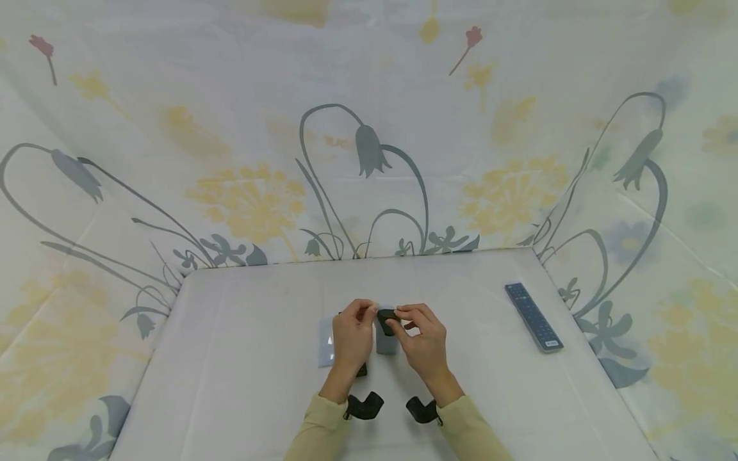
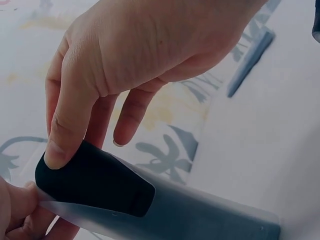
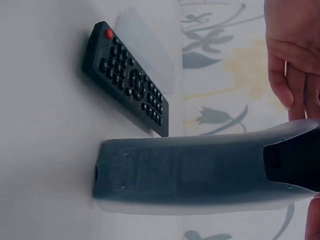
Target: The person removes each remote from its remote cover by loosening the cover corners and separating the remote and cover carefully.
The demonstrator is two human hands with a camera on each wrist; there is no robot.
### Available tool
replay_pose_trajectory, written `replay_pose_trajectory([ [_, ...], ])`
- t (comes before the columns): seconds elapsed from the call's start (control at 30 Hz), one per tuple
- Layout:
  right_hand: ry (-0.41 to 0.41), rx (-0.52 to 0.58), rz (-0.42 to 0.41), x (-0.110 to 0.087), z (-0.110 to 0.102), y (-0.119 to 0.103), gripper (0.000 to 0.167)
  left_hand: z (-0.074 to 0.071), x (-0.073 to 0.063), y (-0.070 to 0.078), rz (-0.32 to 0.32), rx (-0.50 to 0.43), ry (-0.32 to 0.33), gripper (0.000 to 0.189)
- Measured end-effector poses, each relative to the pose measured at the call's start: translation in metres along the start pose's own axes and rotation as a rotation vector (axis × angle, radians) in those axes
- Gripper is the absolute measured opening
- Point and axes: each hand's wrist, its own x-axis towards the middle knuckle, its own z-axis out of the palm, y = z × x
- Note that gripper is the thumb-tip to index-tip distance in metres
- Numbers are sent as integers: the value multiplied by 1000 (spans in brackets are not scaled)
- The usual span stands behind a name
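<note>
A remote control in a translucent sleeve (image 1: pixel 386 346) stands upright between the two hands, its lower end close to the table. Its bare black end (image 2: pixel 95 182) shows at the top, through the sleeve's opening. The right hand (image 1: pixel 423 339) holds this end, with its thumb pressing on the black surface in the left wrist view. Thumb and fingers of the left hand (image 1: pixel 354 333) pinch the sleeve's edge at the upper corner. In the right wrist view the sleeved body (image 3: pixel 200 170) hides part of the scene behind it.
A black remote with a red button (image 3: pixel 125 80) lies left of the hands, partly hidden by the left hand in the head view. Beside it lies a flat translucent sleeve (image 1: pixel 325 342). A long grey remote (image 1: pixel 533 317) lies at the right of the white table (image 1: pixel 242 358).
</note>
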Motion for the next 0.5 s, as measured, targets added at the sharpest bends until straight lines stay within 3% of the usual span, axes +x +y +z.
replay_pose_trajectory([
  [0.23,-16,17,18,-2,-1,0,24,1,1,-2,-193,-71,-57,6],
  [0.5,-14,22,7,-4,1,7,27,5,3,-10,-306,-127,-98,10],
])
